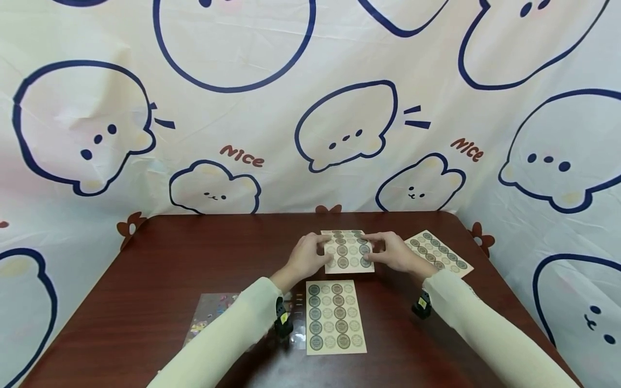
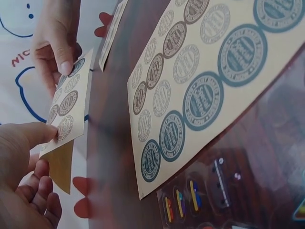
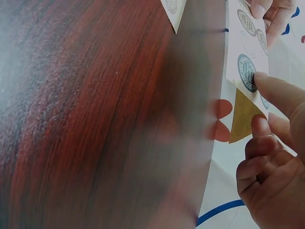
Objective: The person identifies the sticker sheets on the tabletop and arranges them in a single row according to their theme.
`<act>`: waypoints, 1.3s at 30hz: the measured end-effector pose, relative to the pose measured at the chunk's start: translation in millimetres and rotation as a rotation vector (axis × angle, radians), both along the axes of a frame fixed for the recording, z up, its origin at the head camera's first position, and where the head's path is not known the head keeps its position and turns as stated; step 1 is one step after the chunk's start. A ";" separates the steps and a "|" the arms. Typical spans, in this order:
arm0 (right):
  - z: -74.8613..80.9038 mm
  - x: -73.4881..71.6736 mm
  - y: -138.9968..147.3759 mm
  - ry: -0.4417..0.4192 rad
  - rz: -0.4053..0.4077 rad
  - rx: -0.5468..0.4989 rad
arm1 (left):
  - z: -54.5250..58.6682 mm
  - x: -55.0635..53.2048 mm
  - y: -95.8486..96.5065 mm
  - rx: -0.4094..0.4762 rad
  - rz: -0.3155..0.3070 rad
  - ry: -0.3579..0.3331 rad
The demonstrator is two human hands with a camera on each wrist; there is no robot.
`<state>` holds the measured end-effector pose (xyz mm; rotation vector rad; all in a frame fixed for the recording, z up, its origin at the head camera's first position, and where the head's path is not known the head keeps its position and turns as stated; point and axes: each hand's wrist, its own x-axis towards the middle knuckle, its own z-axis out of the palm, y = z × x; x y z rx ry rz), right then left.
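Note:
Between both hands is a cream sticker sheet (image 1: 347, 253) with rows of round printed labels, raised off the table. My left hand (image 1: 306, 255) pinches its left edge, the thumb on the printed face. At the opposite edge, my right hand (image 1: 394, 252) pinches it the same way. In the left wrist view, a tan piece (image 2: 59, 167) shows below the held sheet's edge; whether it is a second sheet or the folded back I cannot tell. A second sticker sheet (image 1: 336, 318) lies flat nearer to me, and a third sticker sheet (image 1: 439, 252) lies by the right forearm.
A clear sheet of small colourful stickers (image 1: 213, 310) lies on the dark wooden table (image 1: 145, 302), partly under the left sleeve and beside the near sticker sheet. A cloth with cartoon drawings (image 1: 271, 118) hangs behind and at the sides of the table.

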<state>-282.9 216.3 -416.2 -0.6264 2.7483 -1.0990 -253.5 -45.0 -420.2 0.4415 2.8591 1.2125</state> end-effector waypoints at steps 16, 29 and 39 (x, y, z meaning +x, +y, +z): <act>-5.0 12.7 16.6 0.032 0.034 -0.030 | -1.1 12.7 9.7 0.032 -0.007 0.001; 2.0 24.8 22.9 0.052 0.019 -0.022 | 2.7 19.4 15.3 0.051 -0.015 0.009; 2.5 36.7 32.3 0.045 0.030 -0.012 | 1.9 29.6 20.8 0.061 -0.043 -0.015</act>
